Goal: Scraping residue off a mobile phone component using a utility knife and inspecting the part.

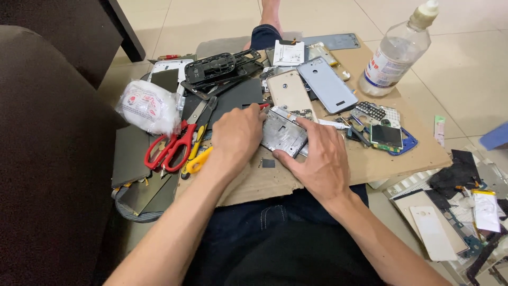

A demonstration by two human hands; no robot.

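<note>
A bare grey phone frame (283, 133) lies on a sheet of cardboard (370, 159) across my lap. My right hand (316, 156) grips its near right edge with fingers and thumb. My left hand (236, 132) is closed at the frame's left edge around a thin tool with a red handle (263, 106), whose tip I cannot make out. A small dark square chip (268, 163) rests on the cardboard just below the frame.
Red scissors (169, 150) and yellow-handled pliers (198, 153) lie left of my hands. A gold back cover (288, 90), a blue-grey cover (327, 85), a small circuit board with a screen (386, 137) and a clear bottle (394, 53) sit beyond. More phone parts (455, 212) litter the floor at right.
</note>
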